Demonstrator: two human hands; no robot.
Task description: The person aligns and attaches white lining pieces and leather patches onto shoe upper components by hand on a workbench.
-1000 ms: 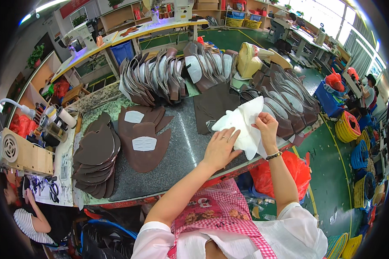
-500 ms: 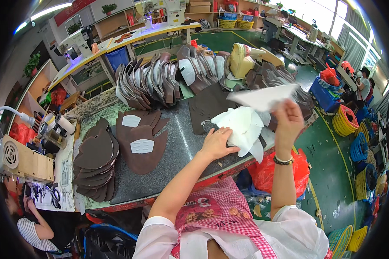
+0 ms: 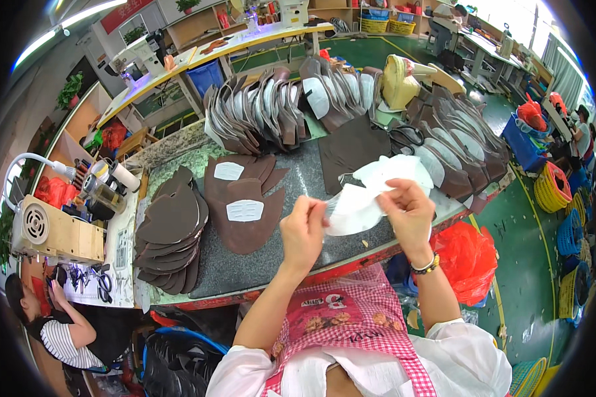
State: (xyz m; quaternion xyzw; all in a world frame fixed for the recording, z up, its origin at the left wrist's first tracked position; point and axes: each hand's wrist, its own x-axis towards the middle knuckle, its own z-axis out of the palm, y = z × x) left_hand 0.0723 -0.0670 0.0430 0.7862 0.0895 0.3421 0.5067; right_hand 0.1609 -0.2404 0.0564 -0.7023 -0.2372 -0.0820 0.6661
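A white shaped sheet (image 3: 354, 213) is stretched between my hands above the table's front edge. My right hand (image 3: 409, 215) pinches its right end between thumb and fingers. At its left end, my left hand (image 3: 303, 233) is closed on a thin, partly see-through edge; whether that is a separate film I cannot tell. Behind the right hand lies a pile of white cut pieces (image 3: 400, 171). To the left, two brown pieces (image 3: 248, 218) lie on the dark slab, each bearing a white patch (image 3: 245, 210). Black-handled scissors (image 3: 406, 136) rest on flat brown sheets (image 3: 352, 153).
A stack of brown cut pieces (image 3: 172, 228) stands at the left. Rows of upright brown and white pieces (image 3: 255, 112) line the back and right. A red plastic bag (image 3: 460, 261) sits below the right edge. Another person (image 3: 66, 324) sits at the lower left beside a machine (image 3: 56, 228).
My right hand has come down and left with the white sheet. My left hand has left the white pile and now grips the sheet's other end. The view has shifted, and the scissors now show.
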